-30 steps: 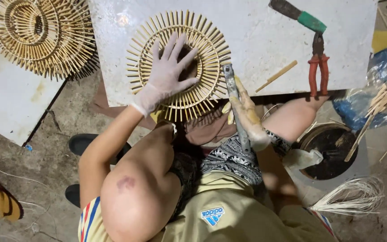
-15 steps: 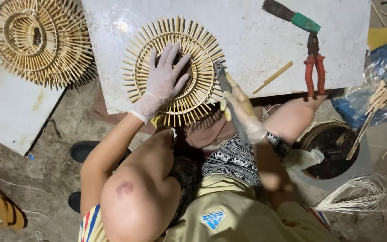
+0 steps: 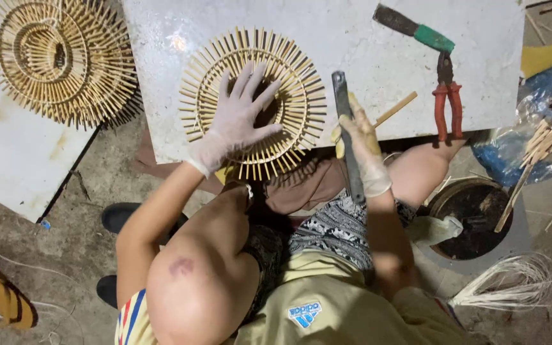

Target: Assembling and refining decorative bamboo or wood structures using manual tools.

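Observation:
A round woven bamboo piece (image 3: 301, 96) with sticks radiating from its rim lies on a white board (image 3: 365, 45). My left hand (image 3: 241, 121), in a pale glove, presses flat on it with fingers spread. My right hand (image 3: 362, 144), also gloved, grips a long dark flat metal tool (image 3: 342, 96) whose end points up beside the right edge of the woven piece.
Red-handled pliers (image 3: 445, 102), a green-handled tool (image 3: 416, 29) and a loose bamboo stick (image 3: 396, 108) lie on the board. More woven pieces (image 3: 59, 57) sit on a second board at left. A dark bowl (image 3: 474, 220), a blue bag of sticks (image 3: 531, 140), white fibre strands (image 3: 512, 287) and an orange sandal (image 3: 1, 297) are on the floor.
My right hand has brought the metal tool more upright and closer to the woven piece's right edge. My left hand stays pressed on the piece.

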